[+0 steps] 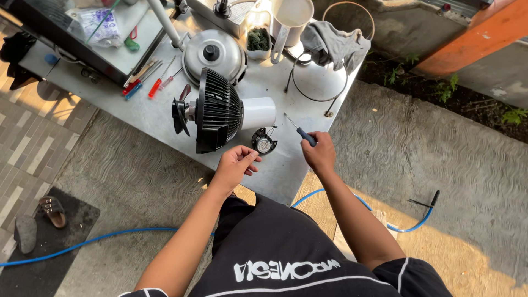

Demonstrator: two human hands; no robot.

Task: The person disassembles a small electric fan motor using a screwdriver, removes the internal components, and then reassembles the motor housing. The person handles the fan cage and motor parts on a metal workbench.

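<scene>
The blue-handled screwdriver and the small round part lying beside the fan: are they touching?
Apart. The head view shows the screwdriver in the right hand, with bare table between its tip and the round part.

Strong daylight, sharp picture, wide-angle bend at the edges

Sun from the upper right glares off the metal table and white jug; the concrete floor lies in soft shade, with a warm sunlit patch at lower right.
</scene>
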